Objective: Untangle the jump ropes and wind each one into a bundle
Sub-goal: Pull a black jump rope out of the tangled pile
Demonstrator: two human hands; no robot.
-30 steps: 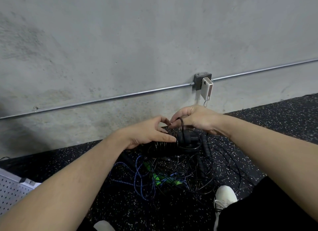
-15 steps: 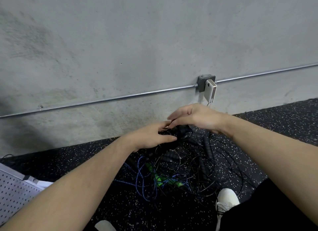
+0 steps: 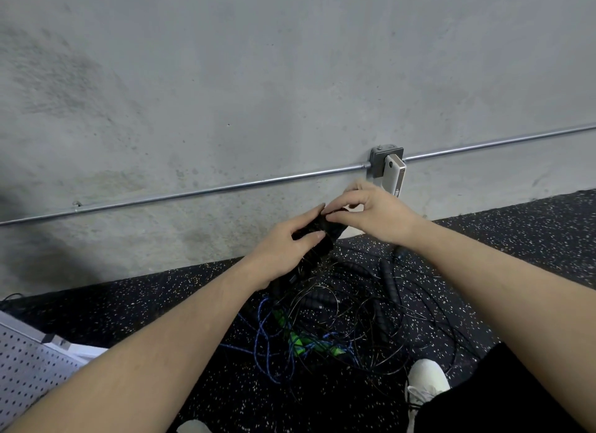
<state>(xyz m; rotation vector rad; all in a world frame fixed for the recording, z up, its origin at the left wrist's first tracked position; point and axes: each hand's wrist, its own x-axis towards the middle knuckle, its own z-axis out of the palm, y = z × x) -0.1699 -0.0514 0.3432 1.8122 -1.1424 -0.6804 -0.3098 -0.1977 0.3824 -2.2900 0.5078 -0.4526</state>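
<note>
Head view: both hands, left (image 3: pixel 283 252) and right (image 3: pixel 374 216), gripping one black bundle (image 3: pixel 317 231) above the tangle (image 3: pixel 338 323), ropes there unsorted, most winding left.

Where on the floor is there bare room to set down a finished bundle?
Bare floor right of the tangled ropes, below the wall pipe; another strip between wall and perforated panel. Crowded around the shoe.
</note>
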